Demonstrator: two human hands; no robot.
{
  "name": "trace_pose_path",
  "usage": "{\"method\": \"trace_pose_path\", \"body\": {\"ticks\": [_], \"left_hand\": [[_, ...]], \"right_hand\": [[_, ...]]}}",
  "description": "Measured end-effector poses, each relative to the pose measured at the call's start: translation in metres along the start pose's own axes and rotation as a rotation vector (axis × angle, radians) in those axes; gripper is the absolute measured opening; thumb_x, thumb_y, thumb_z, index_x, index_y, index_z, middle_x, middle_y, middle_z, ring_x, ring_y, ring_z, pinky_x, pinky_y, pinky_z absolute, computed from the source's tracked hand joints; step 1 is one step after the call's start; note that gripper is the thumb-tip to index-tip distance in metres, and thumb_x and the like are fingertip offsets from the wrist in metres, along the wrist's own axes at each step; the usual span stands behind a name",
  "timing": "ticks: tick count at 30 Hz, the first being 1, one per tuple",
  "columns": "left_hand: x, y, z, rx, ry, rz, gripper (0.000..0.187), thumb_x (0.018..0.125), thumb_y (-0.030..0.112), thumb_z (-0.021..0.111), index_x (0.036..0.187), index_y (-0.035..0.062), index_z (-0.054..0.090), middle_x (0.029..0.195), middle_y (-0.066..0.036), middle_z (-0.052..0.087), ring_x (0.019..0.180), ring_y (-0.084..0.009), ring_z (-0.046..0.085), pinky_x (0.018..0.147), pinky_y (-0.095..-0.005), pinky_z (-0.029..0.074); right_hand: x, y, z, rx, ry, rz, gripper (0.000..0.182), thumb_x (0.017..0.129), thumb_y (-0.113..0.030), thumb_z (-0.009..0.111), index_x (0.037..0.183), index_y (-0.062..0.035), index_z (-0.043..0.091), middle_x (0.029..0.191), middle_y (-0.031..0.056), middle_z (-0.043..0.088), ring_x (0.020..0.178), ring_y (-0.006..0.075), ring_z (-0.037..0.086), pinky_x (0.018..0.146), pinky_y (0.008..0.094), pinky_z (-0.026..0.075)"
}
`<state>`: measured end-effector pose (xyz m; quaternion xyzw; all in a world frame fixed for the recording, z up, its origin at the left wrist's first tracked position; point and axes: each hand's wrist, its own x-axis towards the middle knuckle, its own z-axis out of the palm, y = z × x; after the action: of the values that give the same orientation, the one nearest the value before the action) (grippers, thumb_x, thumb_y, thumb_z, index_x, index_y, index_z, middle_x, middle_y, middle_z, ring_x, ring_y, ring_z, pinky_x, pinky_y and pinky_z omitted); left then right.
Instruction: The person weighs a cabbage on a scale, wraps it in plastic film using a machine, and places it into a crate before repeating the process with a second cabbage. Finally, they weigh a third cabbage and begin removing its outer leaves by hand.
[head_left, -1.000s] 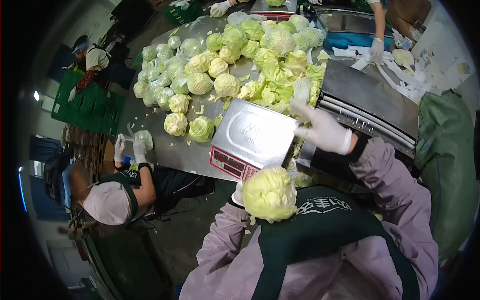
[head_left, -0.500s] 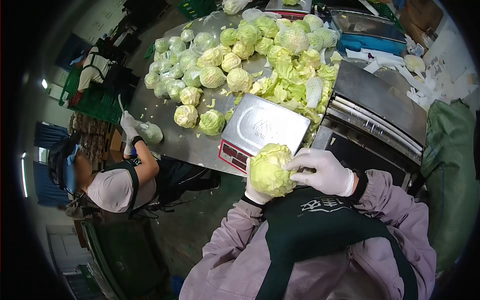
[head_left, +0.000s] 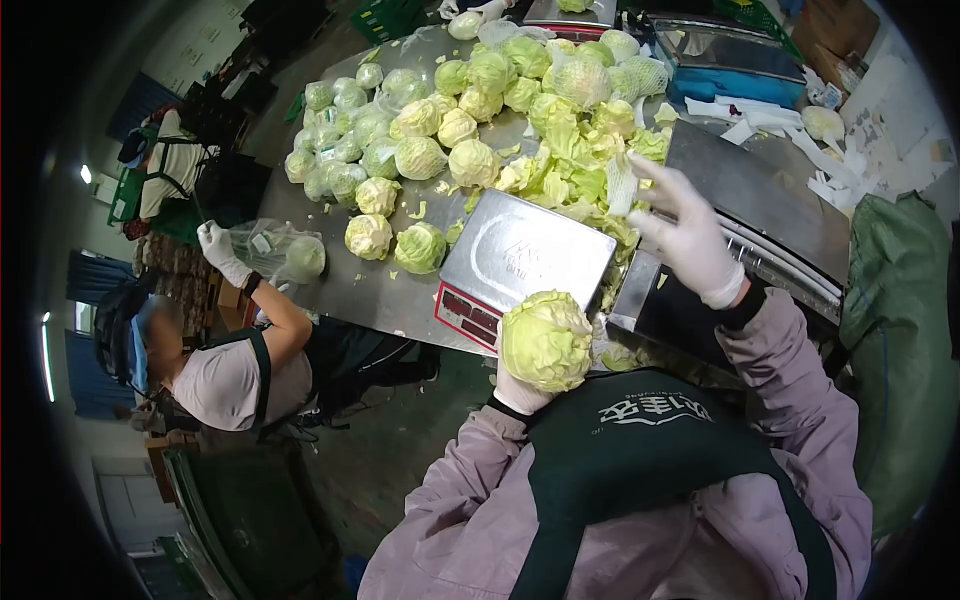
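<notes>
A pale green cabbage (head_left: 547, 341) rests in my gloved left hand (head_left: 519, 389), which is wrapped round its lower left side. The metal scale (head_left: 527, 248) with a red front lies just beyond it. My gloved right hand (head_left: 690, 236) is raised over the black edge of the sealing machine (head_left: 752, 200), fingers spread, holding nothing. Near its fingertips is a white foam net (head_left: 621, 184) on the pile of loose leaves (head_left: 572, 150).
Bare and wrapped cabbages (head_left: 420, 158) cover the table's far left part. A co-worker (head_left: 237, 375) at left holds a bagged cabbage (head_left: 304, 258). Another person's gloved hands (head_left: 478, 14) show at the far edge. A green sack (head_left: 900, 350) stands at right.
My right hand has left the cabbage and moved up and right, its fingers now spread. My left hand still holds the cabbage. The co-worker's raised hand has moved left, and hands have appeared at the far edge.
</notes>
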<state>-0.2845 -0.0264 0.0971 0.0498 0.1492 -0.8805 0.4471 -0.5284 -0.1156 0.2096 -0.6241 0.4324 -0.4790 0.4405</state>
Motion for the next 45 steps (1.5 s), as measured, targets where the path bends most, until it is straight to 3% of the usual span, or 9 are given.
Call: {"method": "trace_pose_path", "body": {"ticks": [6, 12, 14, 16, 24, 28, 35, 40, 45], "left_hand": [[0.008, 0.001, -0.002, 0.347, 0.126, 0.065, 0.071, 0.092, 0.064, 0.031, 0.141, 0.0124, 0.04, 0.138, -0.013, 0.047, 0.126, -0.0329, 0.047, 0.104, -0.0531, 0.039], [0.006, 0.001, 0.001, 0.35, 0.117, 0.082, 0.07, 0.093, 0.062, 0.032, 0.139, 0.0101, 0.042, 0.136, -0.013, 0.05, 0.122, -0.0323, 0.051, 0.103, -0.0474, 0.042], [0.009, 0.005, -0.012, 0.253, -0.01, 0.064, 0.065, 0.095, 0.058, 0.033, 0.136, 0.0093, 0.045, 0.133, -0.013, 0.052, 0.121, -0.0314, 0.052, 0.104, -0.0473, 0.041], [0.005, -0.001, -0.001, 0.279, 0.041, 0.066, 0.058, 0.097, 0.052, 0.034, 0.133, 0.0095, 0.047, 0.131, -0.012, 0.054, 0.12, -0.0298, 0.052, 0.103, -0.0464, 0.042], [0.001, 0.019, -0.048, 0.202, 0.058, 0.009, 0.073, 0.091, 0.063, 0.039, 0.144, 0.0134, 0.033, 0.142, -0.012, 0.044, 0.124, -0.0323, 0.049, 0.104, -0.0487, 0.041], [0.003, 0.01, -0.008, 0.241, -0.118, -0.217, 0.089, 0.084, 0.074, 0.043, 0.148, 0.016, 0.026, 0.145, -0.013, 0.04, 0.128, -0.0353, 0.046, 0.103, -0.0539, 0.041], [0.008, 0.002, 0.016, 0.579, 0.02, 0.065, 0.101, 0.08, 0.072, 0.055, 0.148, 0.0062, 0.021, 0.148, -0.018, 0.033, 0.133, -0.0374, 0.038, 0.107, -0.0528, 0.039], [0.014, -0.001, 0.015, 0.563, 0.053, 0.064, 0.097, 0.083, 0.072, 0.051, 0.147, 0.0051, 0.023, 0.146, -0.018, 0.037, 0.131, -0.0333, 0.042, 0.107, -0.0502, 0.04], [0.012, -0.004, 0.016, 0.608, 0.109, 0.116, 0.094, 0.084, 0.071, 0.048, 0.147, 0.0044, 0.025, 0.144, -0.017, 0.04, 0.128, -0.0305, 0.047, 0.106, -0.0475, 0.041]], "right_hand": [[-0.043, -0.011, 0.048, -0.449, -0.415, -0.19, 0.036, 0.078, -0.023, 0.071, 0.109, -0.0065, 0.063, 0.103, 0.0129, 0.058, 0.099, 0.0311, 0.057, 0.086, 0.0371, 0.046], [-0.018, -0.029, 0.022, 0.03, -0.763, 0.029, 0.012, 0.084, -0.017, 0.068, 0.09, -0.0068, 0.065, 0.083, 0.003, 0.066, 0.079, 0.0161, 0.064, 0.07, 0.0301, 0.049], [0.006, -0.007, 0.009, 0.442, -0.305, 0.195, 0.033, 0.084, -0.012, 0.07, 0.113, -0.0005, 0.06, 0.103, 0.0078, 0.066, 0.092, 0.0123, 0.061, 0.08, 0.0251, 0.048], [0.03, 0.017, -0.005, -0.027, 0.248, 0.028, 0.054, 0.087, -0.012, 0.064, 0.135, 0.0021, 0.043, 0.115, 0.0133, 0.06, 0.098, 0.0153, 0.059, 0.08, 0.0296, 0.05], [-0.032, 0.045, 0.036, -0.06, -0.401, 0.247, 0.054, 0.089, -0.019, 0.066, 0.136, -0.0022, 0.047, 0.119, 0.0113, 0.057, 0.104, 0.0168, 0.055, 0.093, 0.0299, 0.044], [-0.046, 0.05, 0.045, -0.002, -0.415, 0.111, 0.057, 0.09, -0.028, 0.065, 0.138, -0.0017, 0.045, 0.129, 0.0173, 0.056, 0.114, 0.0222, 0.055, 0.097, 0.0315, 0.043], [-0.033, 0.041, 0.03, 0.073, -0.473, 0.4, 0.047, 0.095, -0.032, 0.058, 0.131, -0.001, 0.053, 0.118, 0.0135, 0.063, 0.107, 0.0192, 0.058, 0.093, 0.0308, 0.045], [-0.042, 0.011, 0.037, -0.396, -0.131, -0.269, 0.038, 0.084, -0.027, 0.068, 0.117, -0.0086, 0.064, 0.103, 0.0134, 0.063, 0.096, 0.0314, 0.06, 0.089, 0.0356, 0.047], [-0.045, 0.005, 0.04, -0.393, -0.181, -0.235, 0.022, 0.079, -0.021, 0.071, 0.095, -0.0073, 0.07, 0.094, 0.0082, 0.065, 0.091, 0.0283, 0.061, 0.081, 0.035, 0.049]]}}
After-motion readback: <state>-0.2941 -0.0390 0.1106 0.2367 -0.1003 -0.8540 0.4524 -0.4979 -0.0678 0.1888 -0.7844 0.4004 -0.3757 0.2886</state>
